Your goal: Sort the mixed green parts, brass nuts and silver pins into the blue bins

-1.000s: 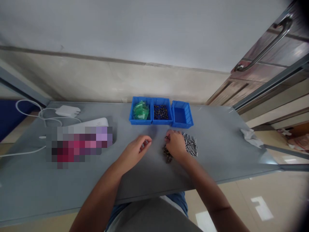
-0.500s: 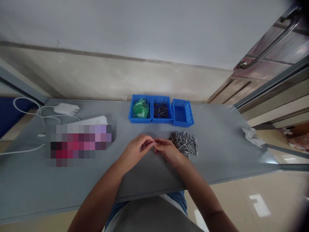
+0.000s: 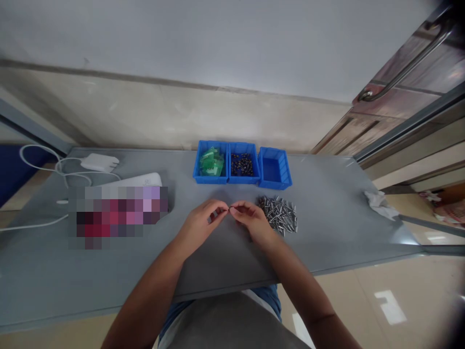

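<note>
My left hand (image 3: 201,224) and my right hand (image 3: 252,222) meet fingertip to fingertip above the grey table (image 3: 327,228). Both are pinched on a small dark part that I cannot make out. A heap of silver metal pins (image 3: 280,214) lies just right of my right hand. Behind the hands stand three blue bins in a row: the left bin (image 3: 211,163) holds green pieces, the middle bin (image 3: 242,165) holds small dark parts, the right bin (image 3: 274,168) looks bare.
A white charger with its cable (image 3: 99,162) and a white flat device (image 3: 134,181) lie at the left of the table. A crumpled white tissue (image 3: 378,202) sits at the right edge. A door with a metal handle (image 3: 403,68) stands at the right.
My right hand left the heap of small dark parts beside the pins and came left to meet my left hand. The left hand stayed nearly in place.
</note>
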A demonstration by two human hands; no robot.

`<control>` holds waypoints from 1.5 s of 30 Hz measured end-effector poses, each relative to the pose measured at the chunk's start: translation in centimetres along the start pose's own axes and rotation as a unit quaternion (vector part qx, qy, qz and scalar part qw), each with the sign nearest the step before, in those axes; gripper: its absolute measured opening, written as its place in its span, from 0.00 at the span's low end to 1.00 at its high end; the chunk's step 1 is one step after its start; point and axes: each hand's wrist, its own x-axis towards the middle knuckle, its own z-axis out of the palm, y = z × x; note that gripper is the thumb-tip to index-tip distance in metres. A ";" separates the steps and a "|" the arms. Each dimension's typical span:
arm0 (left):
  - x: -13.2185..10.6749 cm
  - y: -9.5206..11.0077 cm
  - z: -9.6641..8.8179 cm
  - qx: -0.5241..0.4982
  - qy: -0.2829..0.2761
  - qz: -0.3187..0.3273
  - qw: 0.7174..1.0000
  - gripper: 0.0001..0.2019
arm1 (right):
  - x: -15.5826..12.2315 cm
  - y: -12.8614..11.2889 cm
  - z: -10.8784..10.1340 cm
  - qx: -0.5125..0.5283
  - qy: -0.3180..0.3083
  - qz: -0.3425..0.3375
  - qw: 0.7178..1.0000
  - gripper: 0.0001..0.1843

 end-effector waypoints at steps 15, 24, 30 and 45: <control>-0.2 -0.6 0.0 0.019 -0.039 -0.024 0.999 0.04 | -1.4 -0.4 0.8 -0.343 0.065 -0.278 0.895 0.04; 0.0 0.1 -0.6 0.029 -0.015 -0.016 0.999 0.05 | -0.3 0.5 0.2 -0.131 0.021 -0.071 0.989 0.08; 0.0 0.1 -0.6 0.017 -0.007 0.002 1.000 0.04 | 0.2 0.9 0.3 -0.011 -0.012 -0.007 1.000 0.13; 0.0 -0.3 -0.5 0.029 -0.008 0.016 0.999 0.04 | -0.2 0.8 0.3 0.040 -0.021 0.018 0.999 0.14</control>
